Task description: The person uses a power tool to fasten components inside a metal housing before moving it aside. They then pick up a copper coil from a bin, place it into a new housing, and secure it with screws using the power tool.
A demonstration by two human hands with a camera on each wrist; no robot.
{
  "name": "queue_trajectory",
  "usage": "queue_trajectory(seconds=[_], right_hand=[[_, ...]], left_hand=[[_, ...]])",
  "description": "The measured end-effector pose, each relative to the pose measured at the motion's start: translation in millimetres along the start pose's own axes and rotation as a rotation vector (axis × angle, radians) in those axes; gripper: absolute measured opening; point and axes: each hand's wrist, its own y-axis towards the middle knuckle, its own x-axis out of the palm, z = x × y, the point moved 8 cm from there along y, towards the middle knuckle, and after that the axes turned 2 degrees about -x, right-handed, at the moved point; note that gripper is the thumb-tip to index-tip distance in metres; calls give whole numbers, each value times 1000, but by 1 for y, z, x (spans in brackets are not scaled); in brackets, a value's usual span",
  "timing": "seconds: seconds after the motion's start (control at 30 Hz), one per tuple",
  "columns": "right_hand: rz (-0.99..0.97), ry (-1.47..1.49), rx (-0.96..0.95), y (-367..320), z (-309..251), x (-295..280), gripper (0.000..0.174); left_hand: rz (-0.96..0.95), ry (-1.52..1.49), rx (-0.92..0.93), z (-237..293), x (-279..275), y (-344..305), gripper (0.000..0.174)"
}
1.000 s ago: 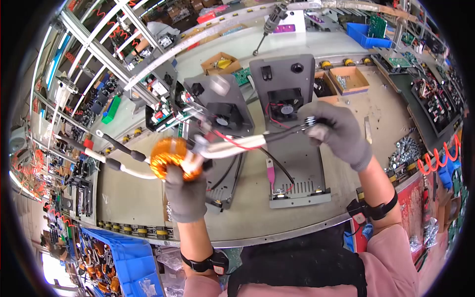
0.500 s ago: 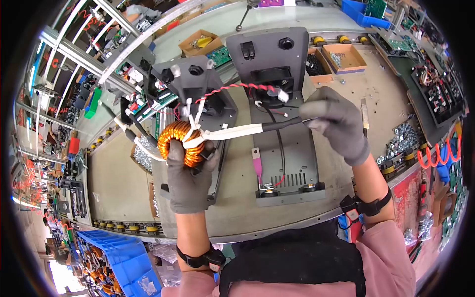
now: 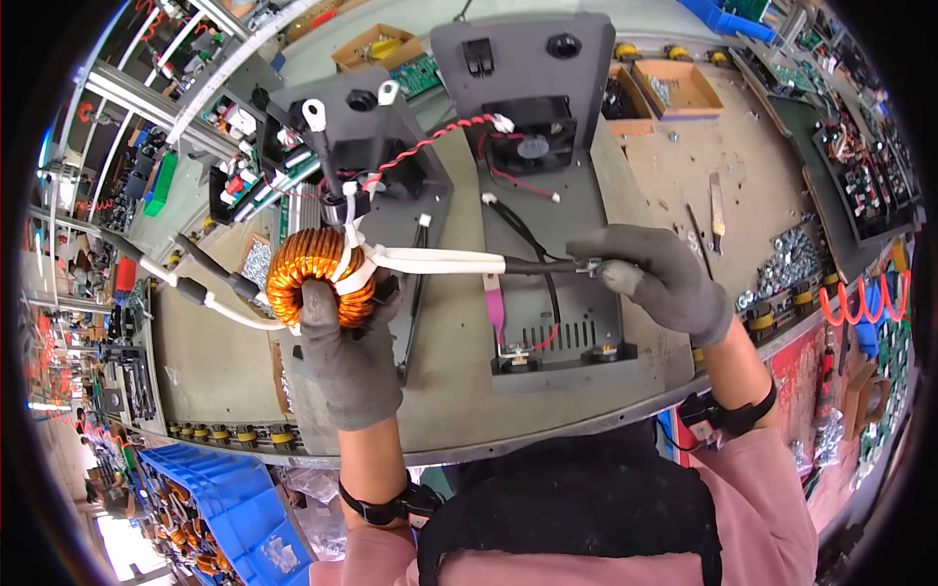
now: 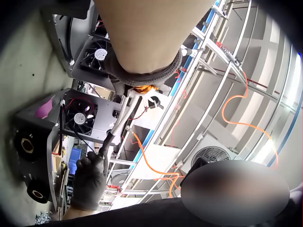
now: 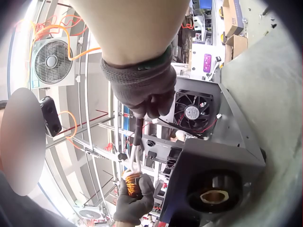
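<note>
My gloved left hand (image 3: 352, 376) grips a copper-wound toroidal coil (image 3: 301, 252), thumb over its near side. White-sleeved leads (image 3: 440, 261) run right from the coil into a black sleeve (image 3: 535, 267). At its far end my gloved right hand (image 3: 674, 288) pinches the metal lug (image 3: 588, 266) between thumb and fingers. The lead is stretched nearly straight between both hands, above an open grey metal housing (image 3: 523, 220) with a black fan (image 3: 532, 145). More leads with ring lugs (image 3: 314, 115) rise behind the coil, beside a twisted red wire (image 3: 430, 146). The right wrist view shows the coil (image 5: 132, 185) in the left hand.
A second grey housing (image 3: 435, 200) stands behind the left hand. Cardboard boxes (image 3: 684, 93) sit at the back, loose screws (image 3: 787, 264) and a flat tool (image 3: 716, 210) at right. A blue crate (image 3: 220, 498) of coils is below left. A red coiled hose (image 3: 850, 305) hangs far right.
The coil and left hand have shifted left and up in the head view. The right hand stays on the lead's end, slightly lower now. Ring-lugged leads have swung upright behind the coil.
</note>
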Motion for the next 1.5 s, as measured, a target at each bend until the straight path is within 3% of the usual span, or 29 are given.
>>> queue_trajectory(seconds=[0.03,0.1,0.13,0.27,0.37,0.43,0.53,0.67,0.87,1.17,1.27,1.33,1.43,1.5], right_hand=[[-3,11,22,-7,1,-1,31],[-300,-119,237,-23,17,14,31],[-354,-154,282,-33,25,18,31],[-361,-52,424,-60,46,27,33],[-291,70,439,-57,48,27,30],[-375,-43,326,-48,42,31,27],[-446,139,426,-47,52,34,24],[-480,186,379,-45,61,38,21],[-620,-192,439,-43,61,47,21],[-516,300,410,-46,63,44,21],[-541,264,389,-44,64,47,23],[-599,-50,441,-44,64,48,25],[-626,-238,454,-39,58,49,25],[-553,-124,469,-42,57,49,26]], left_hand=[[8,8,-22,-1,-2,-7,53],[-16,176,-157,-9,2,-25,52],[-3,289,-205,-9,9,-37,51],[-47,316,-316,-29,-5,-55,53],[5,411,-357,-28,-12,-57,56],[-2,394,-323,-25,-9,-55,58],[-9,346,-340,-23,-8,-54,60],[-16,325,-373,-22,-13,-53,62],[-43,316,-414,-21,-14,-54,61],[-19,351,-476,-18,-26,-63,60],[-1,358,-481,-18,-29,-64,60],[-25,338,-484,-18,-28,-63,60],[-42,348,-515,-19,-28,-63,61],[-23,364,-509,-17,-29,-64,63]])
